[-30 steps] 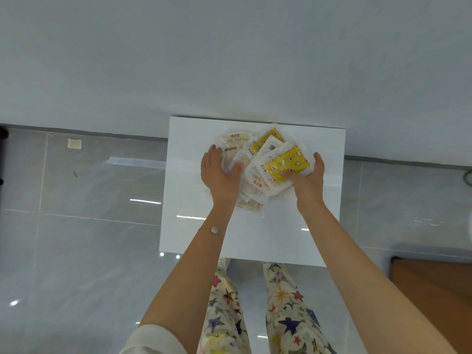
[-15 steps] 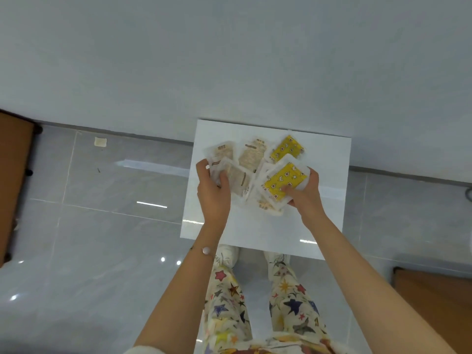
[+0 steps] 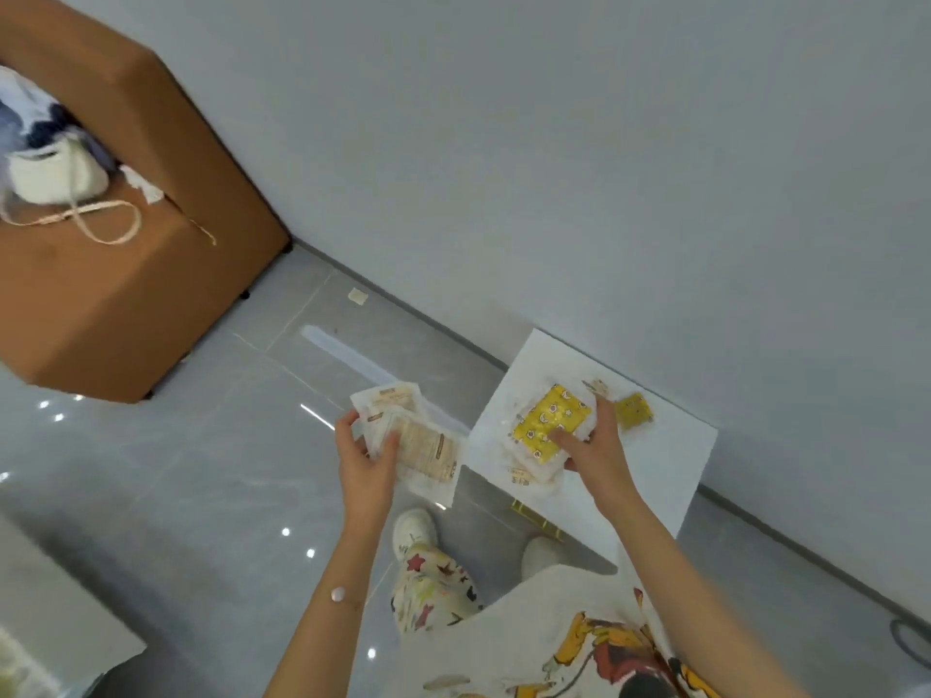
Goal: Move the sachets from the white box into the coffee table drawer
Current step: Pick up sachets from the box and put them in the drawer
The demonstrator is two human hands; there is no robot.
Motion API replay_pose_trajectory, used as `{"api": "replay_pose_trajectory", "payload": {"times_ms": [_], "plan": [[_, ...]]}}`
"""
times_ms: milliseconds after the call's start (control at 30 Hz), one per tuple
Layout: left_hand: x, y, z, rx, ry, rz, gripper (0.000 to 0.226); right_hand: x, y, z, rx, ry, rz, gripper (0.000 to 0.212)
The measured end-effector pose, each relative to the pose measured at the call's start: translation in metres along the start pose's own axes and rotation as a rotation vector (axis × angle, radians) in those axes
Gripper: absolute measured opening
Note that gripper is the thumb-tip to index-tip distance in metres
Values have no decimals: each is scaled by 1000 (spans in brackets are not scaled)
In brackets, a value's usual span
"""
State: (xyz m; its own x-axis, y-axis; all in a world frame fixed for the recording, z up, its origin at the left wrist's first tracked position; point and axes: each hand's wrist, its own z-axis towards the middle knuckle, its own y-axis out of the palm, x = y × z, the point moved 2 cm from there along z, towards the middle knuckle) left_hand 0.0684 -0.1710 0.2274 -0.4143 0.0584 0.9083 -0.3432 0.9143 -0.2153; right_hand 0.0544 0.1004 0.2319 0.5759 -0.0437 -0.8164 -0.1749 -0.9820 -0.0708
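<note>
White box (image 3: 655,471) nr wall (image 3: 604,143), grey flr (image 3: 201,471)

No print can be read: the brown lettering on the pale sachets (image 3: 428,448) under the thumb of the left hand (image 3: 365,468) and the pattern on the yellow sachet (image 3: 541,418) under the thumb of the right hand (image 3: 599,448) are too blurred.
</note>
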Motion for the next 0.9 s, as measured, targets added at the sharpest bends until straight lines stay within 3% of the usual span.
{"api": "replay_pose_trajectory", "payload": {"times_ms": [167, 467, 900], "plan": [[34, -118, -9, 157, 14, -115, 46, -62, 105, -39, -213, -123, -107, 53], [41, -303, -10, 478, -29, -365, 60, -102, 303, -88, -501, -187, -196, 49], [7, -434, -13, 849, -71, -614, 66, -114, 512, -104, -829, -248, -420, 50]]}}
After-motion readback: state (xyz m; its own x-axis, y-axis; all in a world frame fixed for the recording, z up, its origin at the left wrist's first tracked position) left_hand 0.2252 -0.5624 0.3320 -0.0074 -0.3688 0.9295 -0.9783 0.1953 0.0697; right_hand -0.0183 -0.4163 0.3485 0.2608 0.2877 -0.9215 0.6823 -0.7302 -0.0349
